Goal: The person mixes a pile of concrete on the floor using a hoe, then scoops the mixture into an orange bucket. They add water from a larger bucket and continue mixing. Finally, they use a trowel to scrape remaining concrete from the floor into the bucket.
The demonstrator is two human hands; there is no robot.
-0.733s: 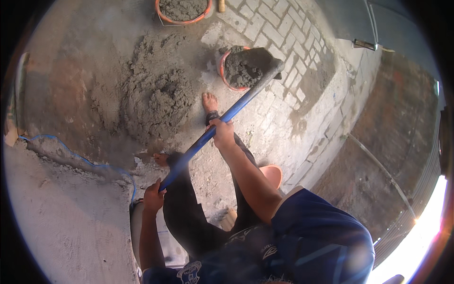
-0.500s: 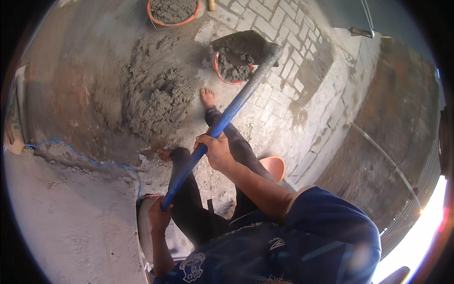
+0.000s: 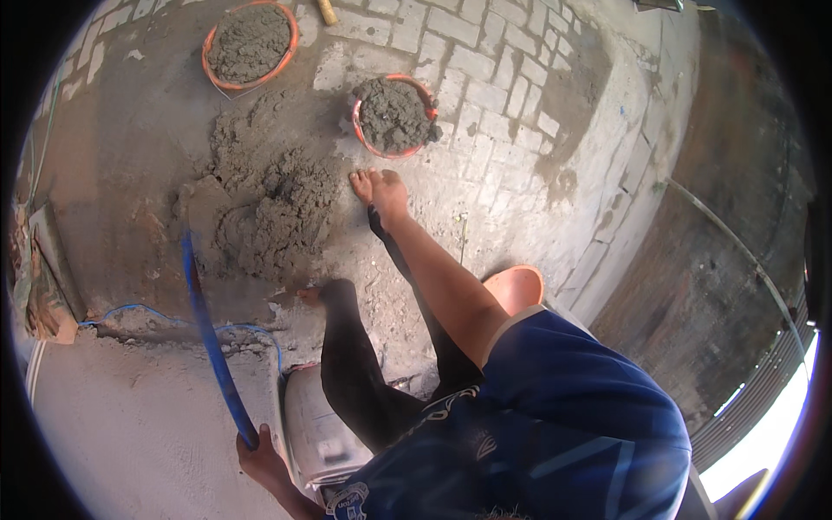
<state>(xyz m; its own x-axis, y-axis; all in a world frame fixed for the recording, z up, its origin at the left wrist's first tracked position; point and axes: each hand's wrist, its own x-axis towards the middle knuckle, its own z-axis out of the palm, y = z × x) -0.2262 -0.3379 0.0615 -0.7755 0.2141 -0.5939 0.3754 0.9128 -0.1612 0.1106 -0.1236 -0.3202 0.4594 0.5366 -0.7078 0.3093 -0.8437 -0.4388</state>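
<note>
In the head view, my left hand (image 3: 258, 455) is wrapped round the end of a shovel's blue handle (image 3: 208, 325). The shovel's mortar-coated blade (image 3: 204, 199) rests at the left side of a heap of wet grey mortar (image 3: 290, 204). My right hand (image 3: 388, 195) is off the shovel, stretched forward over my bare foot with its fingers curled; I see nothing in it. Just beyond it stands an orange bucket (image 3: 356, 121) heaped with mortar (image 3: 394, 113), a little apart from the hand.
Another orange bucket (image 3: 208, 65) full of mortar stands at the far left, near a short yellowish stick (image 3: 327, 12). An orange basin (image 3: 517, 290) lies right of my legs. A thin blue hose (image 3: 139, 307) runs along the rough ledge at left. Paving blocks (image 3: 485, 69) cover the far ground.
The shovel blade has swung from over the nearer bucket left to the mortar heap. That bucket now shows heaped full. My right hand has let go of the handle and reached forward.
</note>
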